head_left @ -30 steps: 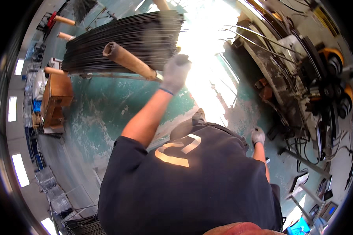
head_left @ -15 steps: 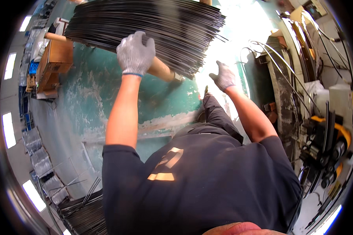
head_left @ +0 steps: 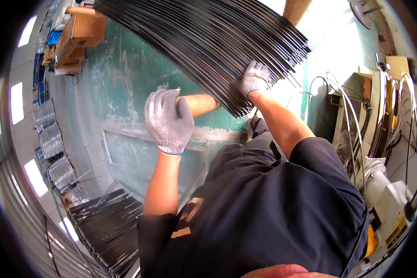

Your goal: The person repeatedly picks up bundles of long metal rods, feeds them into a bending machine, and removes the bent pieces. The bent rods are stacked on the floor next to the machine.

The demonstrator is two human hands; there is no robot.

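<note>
A wide layer of thin black rods (head_left: 204, 44) stretches across the top of the view, their ends fanning out on the right. My right hand (head_left: 255, 78), in a grey knit glove, rests at the right end of the layer with its fingers curled over the near rods; its thumb is blurred. Nearer to me, my left hand (head_left: 169, 118), in a matching glove, hovers apart from the rods. Its thumb stands away from the loosely bent fingers. Just beside it a tan round bar (head_left: 198, 104) juts out below the rods, part of it hidden behind the hand.
The green floor (head_left: 129, 92) is scuffed. A brown wooden box (head_left: 87, 32) stands at the far left. More black rods (head_left: 109, 231) lie at the lower left. Cables (head_left: 350, 116) and machinery line the right side, and a second tan bar (head_left: 295, 10) shows at the top.
My right hand has moved from free air onto the rod ends. My left hand has drawn back toward me, away from the rods. The view has shifted, and the rods now slant more steeply.
</note>
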